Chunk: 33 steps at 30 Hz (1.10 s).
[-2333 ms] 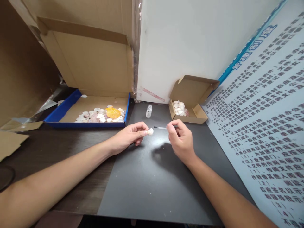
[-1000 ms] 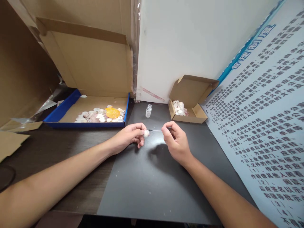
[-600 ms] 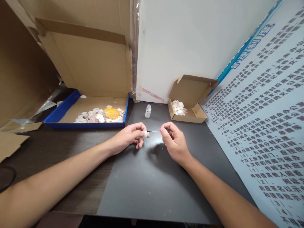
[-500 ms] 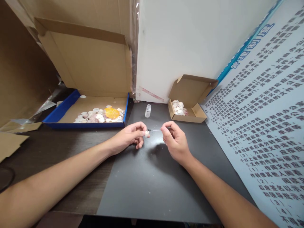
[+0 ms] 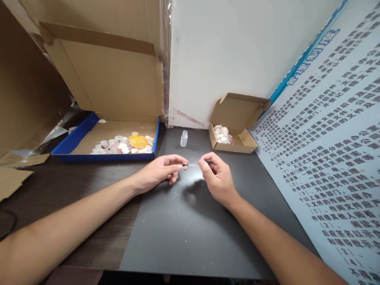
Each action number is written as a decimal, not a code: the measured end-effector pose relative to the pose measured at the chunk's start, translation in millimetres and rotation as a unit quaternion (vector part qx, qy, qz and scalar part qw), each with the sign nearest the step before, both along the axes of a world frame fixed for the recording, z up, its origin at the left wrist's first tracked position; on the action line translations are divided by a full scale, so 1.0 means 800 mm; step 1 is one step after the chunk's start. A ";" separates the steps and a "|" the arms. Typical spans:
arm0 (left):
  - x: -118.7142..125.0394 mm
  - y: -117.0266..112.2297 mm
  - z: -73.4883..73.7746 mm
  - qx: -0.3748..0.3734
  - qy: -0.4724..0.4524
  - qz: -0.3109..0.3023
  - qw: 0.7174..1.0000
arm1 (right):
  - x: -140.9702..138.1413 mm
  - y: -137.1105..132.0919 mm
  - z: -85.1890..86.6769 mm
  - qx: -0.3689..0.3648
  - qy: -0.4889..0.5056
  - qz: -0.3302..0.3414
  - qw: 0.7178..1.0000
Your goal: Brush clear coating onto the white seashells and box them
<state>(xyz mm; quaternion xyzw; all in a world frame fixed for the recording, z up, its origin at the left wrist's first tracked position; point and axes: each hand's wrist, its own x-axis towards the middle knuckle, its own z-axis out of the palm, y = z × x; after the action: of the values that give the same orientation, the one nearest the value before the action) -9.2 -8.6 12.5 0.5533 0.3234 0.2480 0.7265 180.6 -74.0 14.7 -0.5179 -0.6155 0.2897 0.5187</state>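
My left hand (image 5: 162, 171) is closed in a pinch around a small white shell (image 5: 181, 166), mostly hidden by the fingers. My right hand (image 5: 216, 176) pinches a thin brush (image 5: 192, 164) with a clear handle; its dark tip touches the shell. Both hands hover just above a dark sheet (image 5: 192, 221) on the table. A small glass vial (image 5: 184, 139) stands open behind the hands.
A blue-edged cardboard tray (image 5: 74, 143) at the left holds several shells and an orange one. A small cardboard box (image 5: 237, 147) with shells sits at the back right. A printed poster (image 5: 332, 166) leans on the right. Cardboard panels and a white wall stand behind.
My right hand has moved left, bringing the brush tip onto the shell. My left hand has turned the shell inward, so less of it shows.
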 end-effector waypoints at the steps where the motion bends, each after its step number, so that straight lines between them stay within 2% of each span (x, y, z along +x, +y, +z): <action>1: 0.000 0.000 0.000 0.002 0.003 0.000 1.000 | 0.000 0.000 0.000 0.006 -0.012 -0.009 1.000; 4: 0.000 0.000 -0.001 0.008 0.011 0.003 1.000 | 0.000 0.000 0.001 0.016 -0.017 -0.025 0.999; 8: 0.000 0.000 -0.002 0.013 0.010 0.000 1.000 | 0.000 -0.002 0.002 0.014 -0.014 0.007 1.000; 13: 0.001 0.000 -0.002 0.010 -0.002 0.004 1.000 | 0.001 -0.001 0.002 0.024 -0.020 -0.035 0.999; 17: -0.001 0.001 -0.003 0.015 -0.010 0.000 1.000 | 0.002 0.001 0.002 0.017 -0.015 -0.001 1.000; 21: -0.003 0.002 -0.004 0.029 0.010 -0.018 0.999 | 0.004 0.002 0.002 0.021 -0.031 -0.054 0.998; 26: -0.003 0.001 -0.003 0.001 -0.009 -0.015 1.000 | 0.004 0.002 0.003 0.010 0.001 -0.010 1.000; 31: -0.004 0.002 -0.001 -0.016 -0.020 0.000 1.000 | 0.001 0.001 0.004 0.016 -0.034 -0.052 0.998; 33: -0.004 0.003 -0.001 -0.021 -0.027 -0.001 0.999 | 0.001 0.000 0.004 0.011 -0.014 -0.033 0.999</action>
<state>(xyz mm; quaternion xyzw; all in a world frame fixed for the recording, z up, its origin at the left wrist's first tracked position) -12.5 -6.5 11.9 0.5317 0.3087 0.2555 0.7462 181.7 -73.8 18.1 -0.5357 -0.6086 0.2584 0.5253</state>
